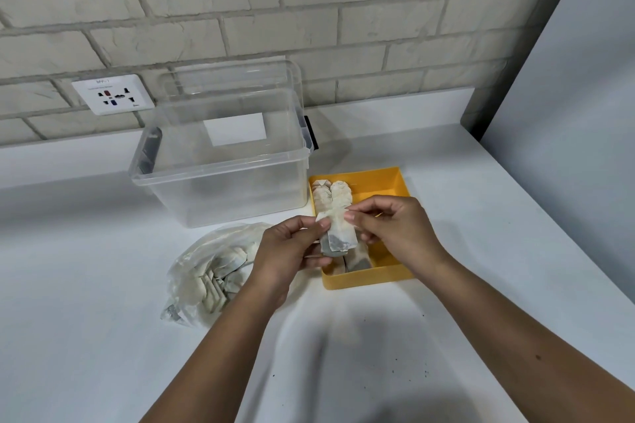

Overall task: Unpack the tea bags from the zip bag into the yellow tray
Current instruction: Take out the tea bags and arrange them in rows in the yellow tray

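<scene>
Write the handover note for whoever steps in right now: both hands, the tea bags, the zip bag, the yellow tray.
Left hand: pinching the upper left corner of a white paper tea bag, held over the near end of the tray.
Right hand: pinching the same bag's upper right corner.
Square yellow plastic tray: on the white counter, right of a clear plastic storage bin; several tea bags already laid along its left side.
Clear plastic zip bag: lying on the counter left of the tray, still holding many tea bags.
Done: a few bags moved.
Left: lay this one down, then empty the zip bag.
</scene>
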A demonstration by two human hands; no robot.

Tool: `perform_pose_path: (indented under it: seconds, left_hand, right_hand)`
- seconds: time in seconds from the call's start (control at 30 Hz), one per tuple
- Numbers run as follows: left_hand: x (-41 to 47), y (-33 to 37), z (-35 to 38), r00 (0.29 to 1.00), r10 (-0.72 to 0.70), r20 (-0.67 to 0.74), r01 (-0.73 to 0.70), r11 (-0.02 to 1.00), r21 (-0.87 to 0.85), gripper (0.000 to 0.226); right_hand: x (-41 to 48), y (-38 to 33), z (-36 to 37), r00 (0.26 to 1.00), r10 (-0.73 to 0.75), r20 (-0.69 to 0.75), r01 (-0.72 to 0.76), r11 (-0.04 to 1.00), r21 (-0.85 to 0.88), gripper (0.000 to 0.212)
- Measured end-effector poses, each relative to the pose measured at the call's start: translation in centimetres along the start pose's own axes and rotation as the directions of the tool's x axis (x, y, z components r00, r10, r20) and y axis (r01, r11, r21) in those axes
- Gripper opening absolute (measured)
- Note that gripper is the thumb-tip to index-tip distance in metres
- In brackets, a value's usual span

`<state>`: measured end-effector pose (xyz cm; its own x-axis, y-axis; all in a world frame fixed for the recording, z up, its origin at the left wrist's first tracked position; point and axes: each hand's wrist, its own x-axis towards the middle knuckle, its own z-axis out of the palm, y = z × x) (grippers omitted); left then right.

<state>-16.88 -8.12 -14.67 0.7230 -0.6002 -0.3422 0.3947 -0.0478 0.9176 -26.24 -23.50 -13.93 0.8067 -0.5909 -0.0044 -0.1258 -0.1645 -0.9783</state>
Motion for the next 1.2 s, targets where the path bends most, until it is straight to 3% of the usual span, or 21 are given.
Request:
perform_pose_path:
  seconds: [0.23,0.43,0.6,0.7,0.77,0.87,0.93,1.2]
  left_hand:
    - [1.2,0.3,0.6,1.0,-0.009,-0.02,0.008,0.999,-0.044,0.006]
    - [2.3,0.7,0.6,1.0,-0.025,-0.015,0.024,0.998,-0.052,0.016]
    - [3.4,0.4,0.4,0.997,-0.04,-0.067,0.037,0.998,-0.041,0.009]
    - [3.8,0.2,0.1,0.996,-0.043,-0.084,0.041,0.999,-0.019,0.008]
    - [4.0,0.1,0.1,0.996,-0.04,-0.084,0.039,0.999,-0.006,0.01]
    - [4.1,-0.1,0.4,0.996,-0.026,-0.082,0.027,1.0,0.009,0.011]
    - [4.1,-0.2,0.6,0.997,-0.012,-0.081,0.015,0.999,0.029,0.012]
    - [4.4,-0.4,0.4,0.997,0.005,-0.079,0.0,0.998,0.059,0.014]
  right_hand:
    - [0.9,0.2,0.3,0.995,-0.042,-0.087,0.04,0.999,-0.019,0.007]
    - [2.0,0.8,0.5,0.992,0.011,-0.129,0.004,0.993,0.115,0.004]
    - [3.8,2.0,-0.6,0.986,0.061,-0.154,-0.048,0.995,0.089,0.007]
    - [5.1,2.8,-2.0,0.982,0.068,-0.176,-0.069,0.998,0.003,0.009]
    - [6.1,3.8,-2.5,0.982,0.048,-0.185,-0.077,0.985,-0.155,0.01]
    - [7.5,5.1,-2.2,0.988,-0.028,-0.153,-0.049,0.879,-0.475,0.008]
    - [8.4,5.8,-1.7,0.991,-0.035,-0.129,-0.047,0.812,-0.582,0.008]
    - [11.6,7.0,-0.3,0.961,0.08,-0.266,-0.209,0.84,-0.501,0.008]
